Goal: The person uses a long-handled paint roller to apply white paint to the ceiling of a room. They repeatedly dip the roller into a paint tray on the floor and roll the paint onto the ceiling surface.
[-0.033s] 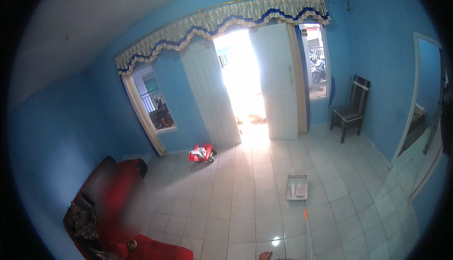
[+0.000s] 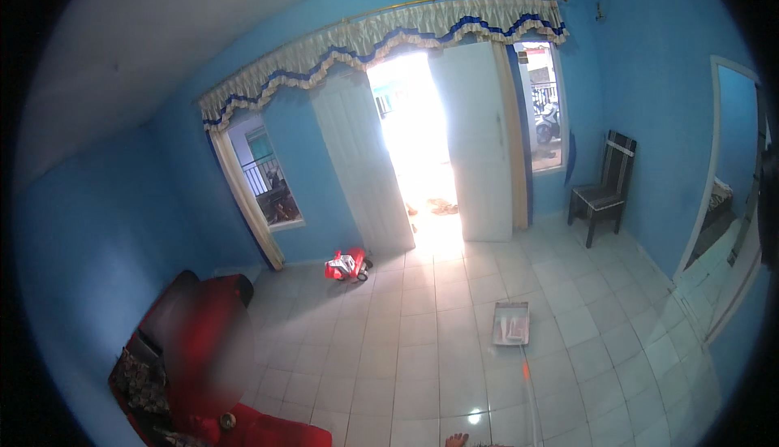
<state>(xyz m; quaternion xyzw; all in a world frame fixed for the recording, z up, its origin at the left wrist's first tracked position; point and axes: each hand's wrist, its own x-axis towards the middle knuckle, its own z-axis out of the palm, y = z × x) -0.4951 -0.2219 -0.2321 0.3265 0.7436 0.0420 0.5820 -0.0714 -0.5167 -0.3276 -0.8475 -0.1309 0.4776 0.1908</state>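
Neither of my hands shows in the head view. A pale dustpan (image 2: 511, 323) lies on the tiled floor right of the middle. Its long thin handle (image 2: 527, 378), with an orange band near the pan, runs down to the lower edge; whether a hand holds its end is out of sight. Bare toes (image 2: 457, 440) show at the bottom edge. Just right of them a dark fringe is cut off by the frame, too little of it to name.
A red sofa (image 2: 280, 429) fills the lower left, partly blurred. Beyond it stands a red and white ride-on toy (image 2: 347, 264). White double doors (image 2: 479, 143) stand open to bright daylight. A dark chair (image 2: 604, 187) is by the right wall, near a doorway (image 2: 714, 195).
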